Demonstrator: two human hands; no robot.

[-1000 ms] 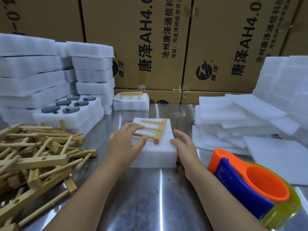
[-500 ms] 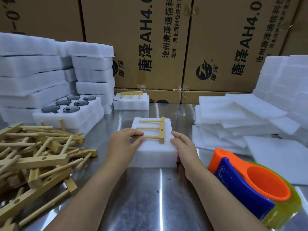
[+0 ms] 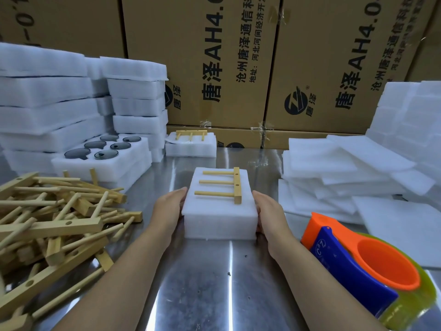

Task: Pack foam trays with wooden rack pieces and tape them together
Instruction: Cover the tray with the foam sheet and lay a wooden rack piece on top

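1. White foam block (image 3: 219, 223) dead centre on the shiny steel tabletop (image 3: 202, 283). Pale wooden rack piece (image 3: 235, 185) lying flat on top, bar to the right of frame, three pegs pointing left.
2. Big change over the last second: rack no longer skewed. Angled a second ago, squared up half a second ago, now lined up with the block's edges and left alone.
3. Left hand (image 3: 167, 211) off the pegs and down at the block's left side, fingers fairly straight, pressed flat against the foam.
4. Right hand (image 3: 269, 213) on the block's right side as before, thumb near the top edge. Hands apart, block sandwiched between them, nothing pinched.
5. Reading of that: placing looks done, and now a steadying or squaring of the block. A judgement, not a certainty.
6. Likely still to come: a cover from the stack of thin white foam sheets (image 3: 334, 168) at right of frame. Then the orange-and-blue tape dispenser (image 3: 358, 266) at lower right, just beside the right forearm, untouched.
7. Plenty more stock: heap of loose wooden rack pieces (image 3: 55, 223) at lower left. Second white foam tray (image 3: 191, 149), rack on top, at back centre.
8. Worth watching: impossible to tell whether the rack is seated in a recess or simply resting loose. Liable to slide on any tilt if loose.
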